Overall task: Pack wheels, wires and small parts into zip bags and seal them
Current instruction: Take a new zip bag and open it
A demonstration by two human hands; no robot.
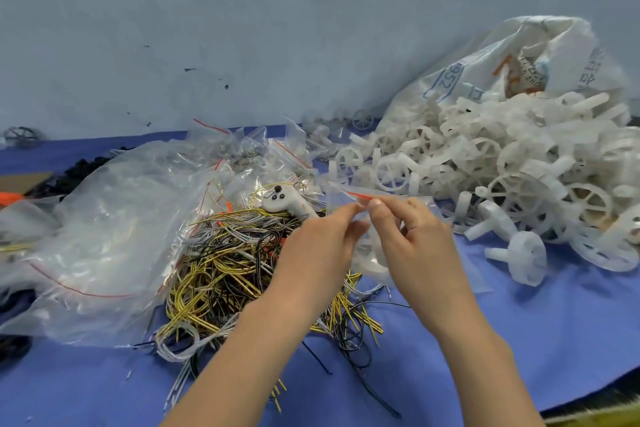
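Along the bench's (519, 340) left edge lie a dark wheel (22, 137) by the wall, a heap of small black parts (79, 170), and a big crumpled clear bag (104, 236) with a red seal line, spread toward the middle. Right of it, near the bench's centre, a tangle of yellow, black and grey wires (225, 263) sprawls toward the near edge, with a white controller (287, 201) resting on its far side. Behind the wires, more clear zip bags (249, 149) are piled near the wall. Above the wires the left hand (322, 236) and right hand (405, 232) meet, each pinching the top of a small zip bag (374, 253) between thumb and fingertips; its red-lined mouth runs roughly left to right, tilted, and the bag hangs down between the hands with a white wheel faintly visible inside. The wire tangle lies directly under both forearms. On the right, a large heap of white wheels (502, 177) spills from a printed white sack (485, 62) at the far right corner toward the bench's right edge.
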